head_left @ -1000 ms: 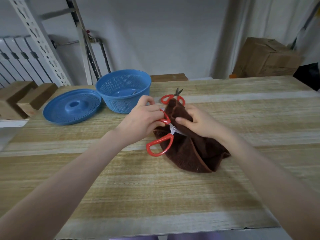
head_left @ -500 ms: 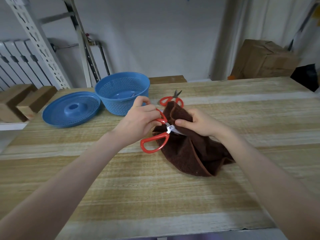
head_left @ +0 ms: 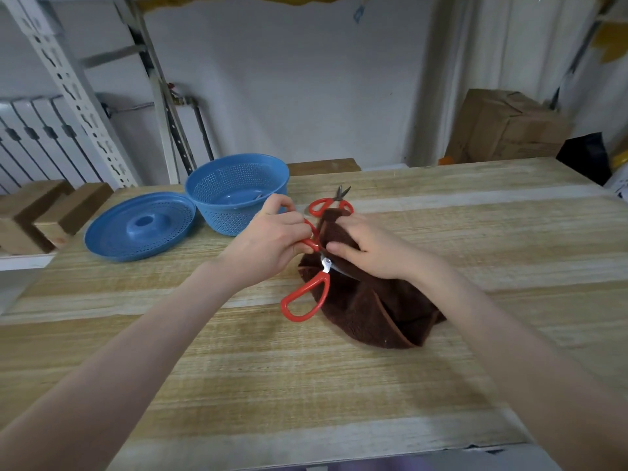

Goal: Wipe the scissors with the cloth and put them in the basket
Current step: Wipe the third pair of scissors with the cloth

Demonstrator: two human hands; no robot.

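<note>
My left hand (head_left: pixel 272 243) grips the upper red handle of a pair of red-handled scissors (head_left: pixel 306 297); the lower handle loop hangs free toward me. The blades are hidden inside a dark brown cloth (head_left: pixel 367 307) that my right hand (head_left: pixel 370 249) pinches around them. The cloth's bulk rests on the wooden table (head_left: pixel 238 368). A second pair of red-handled scissors (head_left: pixel 331 203) lies on the table just behind the cloth, tips pointing away. The blue perforated basket (head_left: pixel 234 195) stands at the back left, close to my left hand.
A blue perforated lid (head_left: pixel 139 226) lies flat left of the basket. Wooden blocks (head_left: pixel 40 215) sit at the far left edge. A metal shelf upright and radiator stand behind on the left, and a cardboard box (head_left: pixel 506 127) is beyond the table's right rear.
The scissors' free handle loop has swung a little toward me and to the right. Both hands stay on the scissors and cloth, with small shifts as the blades slide in the cloth.
</note>
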